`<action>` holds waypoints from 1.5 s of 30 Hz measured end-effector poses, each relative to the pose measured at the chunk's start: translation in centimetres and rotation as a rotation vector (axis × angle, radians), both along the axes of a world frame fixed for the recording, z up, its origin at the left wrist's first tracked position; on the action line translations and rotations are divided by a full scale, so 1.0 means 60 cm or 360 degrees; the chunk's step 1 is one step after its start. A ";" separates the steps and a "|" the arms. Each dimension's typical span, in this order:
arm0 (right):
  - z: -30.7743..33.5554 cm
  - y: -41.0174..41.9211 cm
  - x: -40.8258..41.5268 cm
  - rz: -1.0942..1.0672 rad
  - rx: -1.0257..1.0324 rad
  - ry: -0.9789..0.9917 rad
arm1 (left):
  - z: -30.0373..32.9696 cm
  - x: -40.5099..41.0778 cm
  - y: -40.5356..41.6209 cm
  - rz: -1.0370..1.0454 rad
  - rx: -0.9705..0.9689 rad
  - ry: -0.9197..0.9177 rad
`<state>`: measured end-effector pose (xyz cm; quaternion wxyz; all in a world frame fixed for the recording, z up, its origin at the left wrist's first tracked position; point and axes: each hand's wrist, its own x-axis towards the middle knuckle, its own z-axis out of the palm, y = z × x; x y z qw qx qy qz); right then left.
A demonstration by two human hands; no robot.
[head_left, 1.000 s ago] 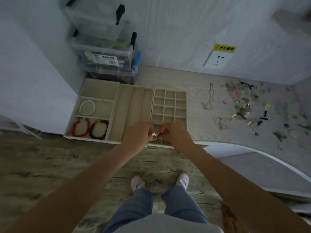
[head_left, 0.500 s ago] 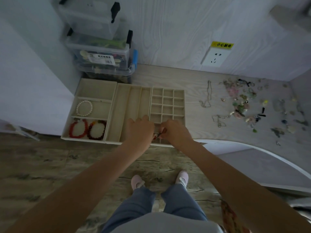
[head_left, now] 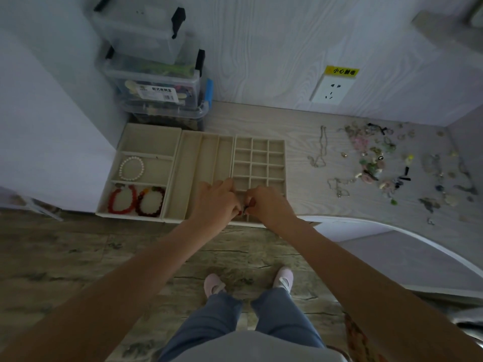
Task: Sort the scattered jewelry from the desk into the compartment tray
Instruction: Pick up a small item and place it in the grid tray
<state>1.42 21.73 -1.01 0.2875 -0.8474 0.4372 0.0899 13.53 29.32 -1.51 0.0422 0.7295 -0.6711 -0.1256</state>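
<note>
a small dark jewelry piece [head_left: 245, 210] with a red bit on it is sitting pinched between both hands, right over the near edge of the small-grid tray [head_left: 258, 163]; it is too small to say what kind of piece it is. the left hand [head_left: 215, 203] is curling its fingers down onto it from 9 o'clock, and the right hand [head_left: 269, 205] is closing thumb and fingertips on it from 3 o'clock, so the two hands are touching at the piece. whether it is already lying in a cell or hanging just above one cannot be told.

at 9 o'clock of the grid tray, touching it, a tray of long slots [head_left: 201, 163] is lying, and further at 9 o'clock a tray of wide compartments [head_left: 150, 142]. in that one a pearl bracelet [head_left: 131, 168] is resting in the middle compartment, and a red bracelet [head_left: 122, 199] and a dark red bracelet [head_left: 151, 201] are lying side by side in the nearest one.

at 3 o'clock of the trays, well apart, the scattered jewelry [head_left: 376, 163] is spreading over the desk [head_left: 287, 121], with thin chains [head_left: 320, 150] on its near side.

at 11 o'clock, stacked clear storage boxes [head_left: 156, 82] are standing against the wall. at 1 o'clock a wall socket [head_left: 329, 90] is sitting under a yellow label [head_left: 341, 71].
</note>
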 end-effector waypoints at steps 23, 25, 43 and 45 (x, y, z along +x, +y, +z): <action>0.003 0.005 -0.004 0.0080 -0.0057 0.0014 | -0.016 -0.010 -0.006 0.0093 0.0028 -0.0183; 0.006 0.004 -0.006 0.0083 -0.0039 -0.0002 | -0.018 -0.010 -0.005 0.0087 -0.0017 -0.0156; 0.012 0.001 -0.002 0.0114 0.0015 -0.0025 | -0.015 -0.011 -0.006 0.0224 0.0039 -0.0035; 0.013 0.000 -0.002 0.0115 -0.0012 0.0018 | -0.014 -0.011 -0.006 0.0231 0.0057 -0.0020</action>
